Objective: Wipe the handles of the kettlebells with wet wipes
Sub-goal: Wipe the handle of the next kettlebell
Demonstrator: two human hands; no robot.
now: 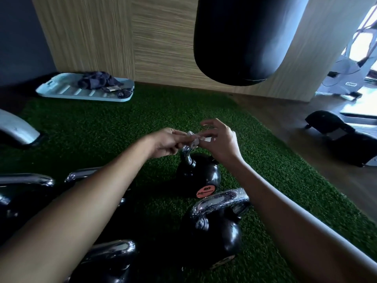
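The wet wipe [193, 139] is sitting bunched between both hands, directly above the chrome handle [187, 155] of the far kettlebell [199, 176], which is standing on the green turf [122, 127]. The handle is lying just below the wipe — its visible arm running down toward the black body. The left hand [167, 142] is pinching the wipe closed; the right hand [219, 139] is gripping its other end, upper fingers spread. Both hands are about equally near. A nearer kettlebell [214, 227] is standing closer to the person.
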